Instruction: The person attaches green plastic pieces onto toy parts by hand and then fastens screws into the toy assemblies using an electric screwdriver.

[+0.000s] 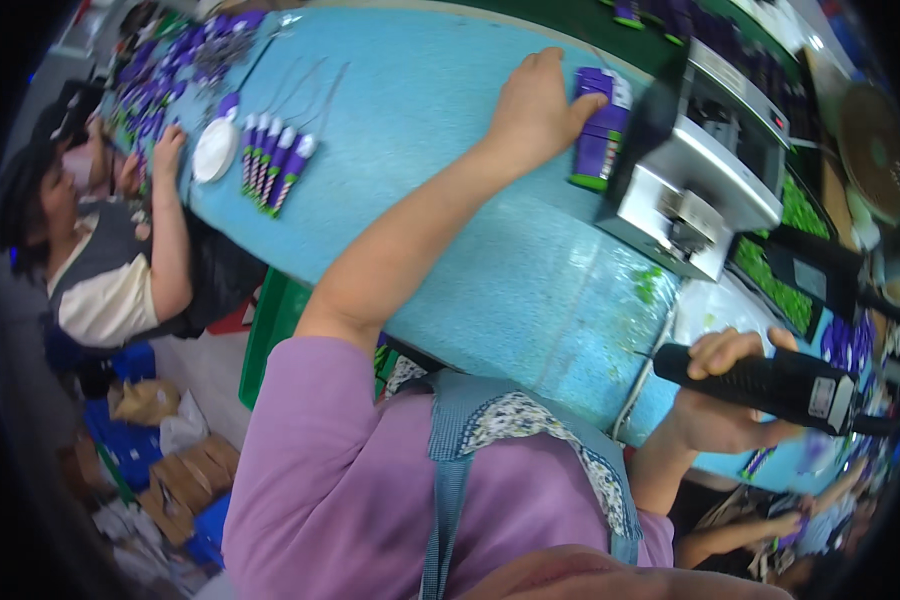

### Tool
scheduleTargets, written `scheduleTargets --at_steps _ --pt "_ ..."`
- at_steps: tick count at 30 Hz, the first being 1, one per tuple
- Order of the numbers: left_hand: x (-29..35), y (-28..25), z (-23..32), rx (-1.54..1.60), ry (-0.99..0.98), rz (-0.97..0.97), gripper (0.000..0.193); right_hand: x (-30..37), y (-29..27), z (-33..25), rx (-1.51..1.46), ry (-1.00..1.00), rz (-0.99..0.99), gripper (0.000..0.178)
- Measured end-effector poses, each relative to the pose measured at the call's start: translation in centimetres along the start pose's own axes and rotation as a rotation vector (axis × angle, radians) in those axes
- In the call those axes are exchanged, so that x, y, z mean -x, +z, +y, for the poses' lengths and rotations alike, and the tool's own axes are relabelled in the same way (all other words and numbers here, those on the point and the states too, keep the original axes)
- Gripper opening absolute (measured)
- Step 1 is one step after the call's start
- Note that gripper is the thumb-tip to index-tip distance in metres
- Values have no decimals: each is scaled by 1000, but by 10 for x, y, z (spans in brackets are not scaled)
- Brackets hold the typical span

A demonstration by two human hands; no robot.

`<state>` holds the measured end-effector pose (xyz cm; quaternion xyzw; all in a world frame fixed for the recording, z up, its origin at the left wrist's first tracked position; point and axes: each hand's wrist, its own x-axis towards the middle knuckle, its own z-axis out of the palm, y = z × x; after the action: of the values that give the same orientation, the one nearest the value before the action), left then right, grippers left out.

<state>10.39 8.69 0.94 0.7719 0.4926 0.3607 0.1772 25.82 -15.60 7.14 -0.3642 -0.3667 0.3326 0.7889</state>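
Note:
My right hand (725,400) grips a black corded electric screwdriver (760,385) at the lower right, its thin tip pointing left. Across the table my left hand (535,110) reaches out flat, with the thumb stretched apart from the fingers. That thumb lies on a row of purple plastic pieces (598,155) with white tops and a green end. They sit side by side against the left of a silver-and-black machine (695,170). What the left fingertips touch is hard to make out.
Several purple-and-green pieces with wires (275,165) lie at the left of the blue table (410,90), next to a white round dish (215,150). A co-worker (110,250) sits at the left edge. Green parts (770,275) fill a tray right of the machine.

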Motion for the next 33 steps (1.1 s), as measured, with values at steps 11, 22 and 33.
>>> scheduleTargets --at_steps 11,22,33 --pt "99 -225 -125 -696 -337 24 74 -11 19 19 -8 87 -36 85" --pt "95 -176 -75 -355 -339 -71 62 -5 26 23 -28 123 -19 89" --pt "96 -164 -65 245 -616 -269 74 1 8 22 -57 146 -31 86"
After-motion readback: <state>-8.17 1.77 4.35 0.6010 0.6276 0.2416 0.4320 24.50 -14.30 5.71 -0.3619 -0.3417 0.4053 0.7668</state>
